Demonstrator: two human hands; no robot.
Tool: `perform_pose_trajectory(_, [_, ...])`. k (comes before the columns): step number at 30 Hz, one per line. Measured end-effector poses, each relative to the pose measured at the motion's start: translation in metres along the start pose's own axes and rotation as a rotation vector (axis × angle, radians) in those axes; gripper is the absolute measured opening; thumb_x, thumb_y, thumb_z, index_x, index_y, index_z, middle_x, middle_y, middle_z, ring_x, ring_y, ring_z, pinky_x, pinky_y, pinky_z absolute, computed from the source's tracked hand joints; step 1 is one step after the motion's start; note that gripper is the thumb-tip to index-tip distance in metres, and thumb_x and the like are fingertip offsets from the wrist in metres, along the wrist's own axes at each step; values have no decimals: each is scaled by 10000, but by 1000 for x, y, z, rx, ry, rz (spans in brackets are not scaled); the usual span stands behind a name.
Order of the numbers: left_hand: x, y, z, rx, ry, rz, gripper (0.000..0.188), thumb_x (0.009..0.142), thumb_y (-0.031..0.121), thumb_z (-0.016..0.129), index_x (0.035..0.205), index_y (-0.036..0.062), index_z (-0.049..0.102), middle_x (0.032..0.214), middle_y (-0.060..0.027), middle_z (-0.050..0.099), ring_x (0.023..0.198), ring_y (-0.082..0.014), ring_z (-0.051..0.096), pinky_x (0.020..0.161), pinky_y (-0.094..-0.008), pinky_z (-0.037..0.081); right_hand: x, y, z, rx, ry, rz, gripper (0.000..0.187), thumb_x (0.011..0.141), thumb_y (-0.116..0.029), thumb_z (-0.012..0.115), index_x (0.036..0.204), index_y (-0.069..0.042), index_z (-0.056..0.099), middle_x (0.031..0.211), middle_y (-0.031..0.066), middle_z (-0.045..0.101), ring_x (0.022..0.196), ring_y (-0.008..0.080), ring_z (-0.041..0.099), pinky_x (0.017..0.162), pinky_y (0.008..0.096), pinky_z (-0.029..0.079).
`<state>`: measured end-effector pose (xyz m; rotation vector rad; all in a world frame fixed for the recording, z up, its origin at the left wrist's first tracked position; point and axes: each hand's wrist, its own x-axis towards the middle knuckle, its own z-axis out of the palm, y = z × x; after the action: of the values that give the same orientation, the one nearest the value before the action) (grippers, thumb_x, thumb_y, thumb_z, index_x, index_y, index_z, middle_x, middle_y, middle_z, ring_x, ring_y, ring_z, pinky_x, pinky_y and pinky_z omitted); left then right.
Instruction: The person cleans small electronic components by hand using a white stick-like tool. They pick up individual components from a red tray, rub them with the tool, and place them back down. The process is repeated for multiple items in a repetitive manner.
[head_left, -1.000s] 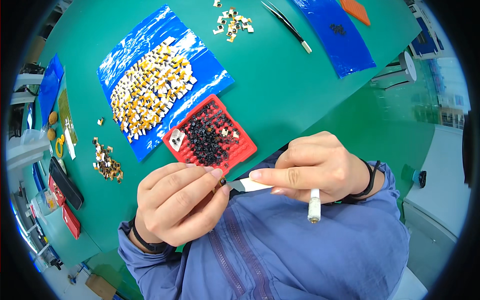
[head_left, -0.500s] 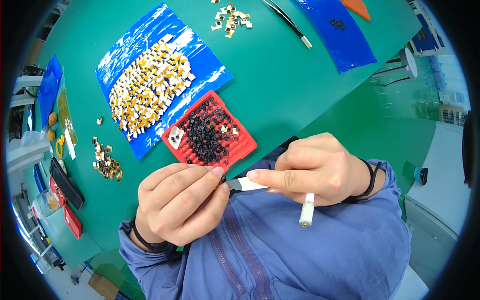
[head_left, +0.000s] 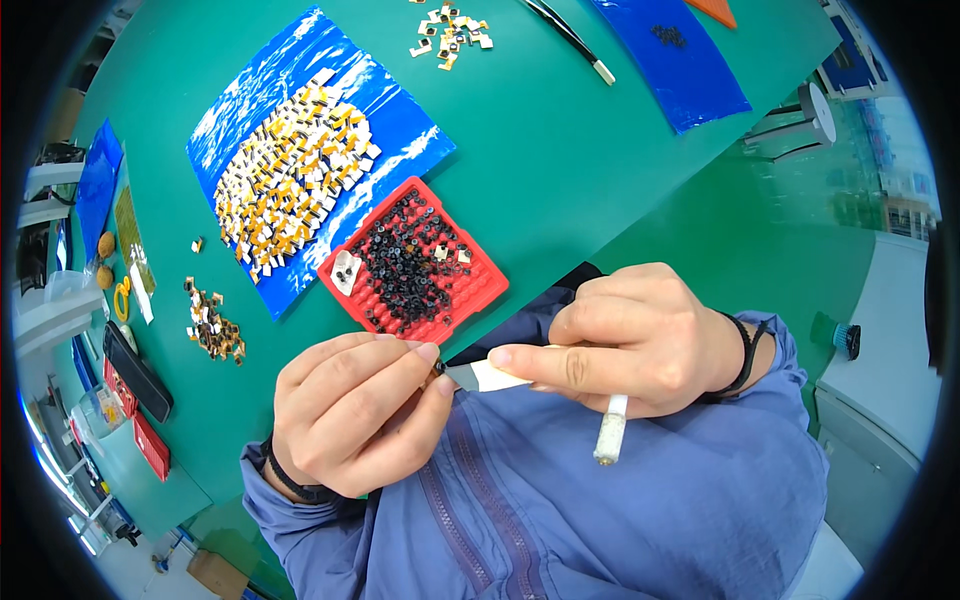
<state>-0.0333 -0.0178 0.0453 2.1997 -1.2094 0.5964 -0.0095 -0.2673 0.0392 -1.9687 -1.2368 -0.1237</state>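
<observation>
My left hand [head_left: 365, 405] is closed, pinching a small round black part [head_left: 438, 368] between thumb and fingertips. My right hand [head_left: 640, 345] grips a flat grey knife blade [head_left: 462, 376] whose grip is wrapped in whitish material, the thumb lying along it. The blade's tip is at the black part; whether it touches cannot be made out. Below the right hand's fingers a whitish, worn stub [head_left: 610, 432] sticks out; its link to the knife is hidden. Just beyond both hands sits a red ribbed tray [head_left: 487, 290] full of small black ring-like parts, with a few pale pieces.
A blue sheet [head_left: 410, 150] bears a large heap of white-and-amber pieces [head_left: 295, 170]. Smaller piles lie left [head_left: 213, 325] and at the far side [head_left: 452, 35]. Black tweezers [head_left: 570, 38] rest near another blue sheet [head_left: 690, 85]. A black case [head_left: 137, 370] lies at the left.
The whole view has shifted slightly, the table things a little to the left. Both hands keep their grips, with the blade still at the small black part.
</observation>
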Motion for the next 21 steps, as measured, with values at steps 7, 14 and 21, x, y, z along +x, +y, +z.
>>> perform_pose_trajectory(7, [1,1,-1,-23,7,-20,220,595,20,693,808,49,646,831,-101,626,674,-200,626,564,-293,548,2,1,-3,-56,-21,-40,294,674,-141,669,963,-87,692,643,-9,467,523,101,494,412,242,368])
perform_pose_trajectory(14, [2,0,0,-76,25,-53,227,595,4,705,810,31,640,811,-108,621,657,-204,625,537,-290,539,4,4,-3,-100,-4,-75,298,668,-139,651,959,-93,692,646,-16,468,537,95,497,410,238,354])
perform_pose_trajectory(21, [2,-1,1,-121,45,-77,201,613,1,701,799,21,625,795,-113,619,647,-210,619,516,-289,526,5,5,-4,-150,3,-94,311,655,-145,639,959,-102,689,648,-23,439,555,91,503,410,232,338])
